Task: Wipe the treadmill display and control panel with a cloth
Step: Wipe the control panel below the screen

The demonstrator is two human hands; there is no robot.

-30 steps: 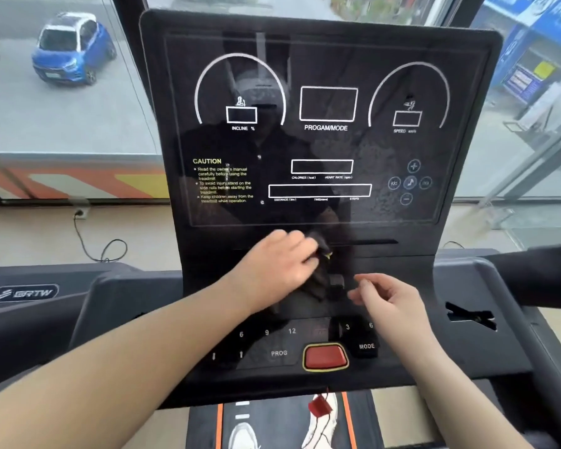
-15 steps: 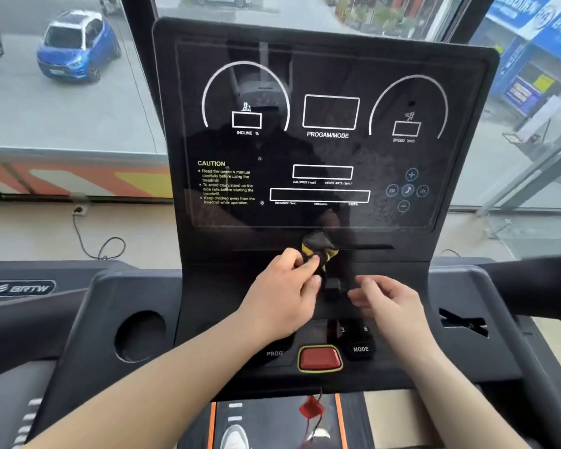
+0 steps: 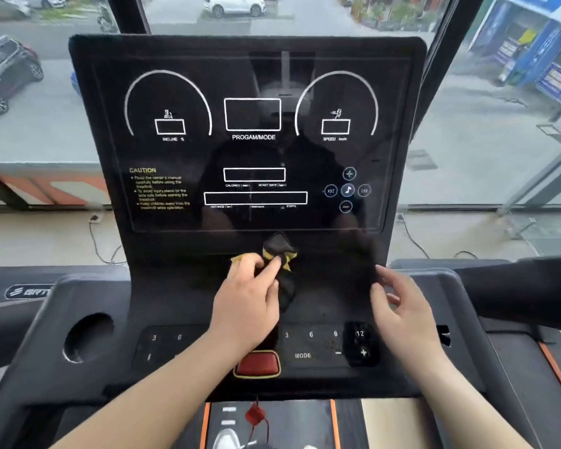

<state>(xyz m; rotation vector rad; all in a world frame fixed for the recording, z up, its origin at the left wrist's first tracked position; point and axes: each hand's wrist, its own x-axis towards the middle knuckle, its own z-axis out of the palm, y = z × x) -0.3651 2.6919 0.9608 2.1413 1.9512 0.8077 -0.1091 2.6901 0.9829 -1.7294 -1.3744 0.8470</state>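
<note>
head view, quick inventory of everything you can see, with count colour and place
treadmill display: one, black with white markings, upright at centre
control panel: one, black with numbered keys, below the display
cloth: one, black with yellow edging, on the console just under the display
stop button: one, red with a yellow rim, bottom centre of the panel
tag: one, red, hanging on a cord below the button
cup holder: one, dark round recess, left of the panel
cars: several, one white, one dark, on the street outside
left hand: one, fingers pinching the cloth
right hand: one, over the panel's right side, holding nothing
</note>
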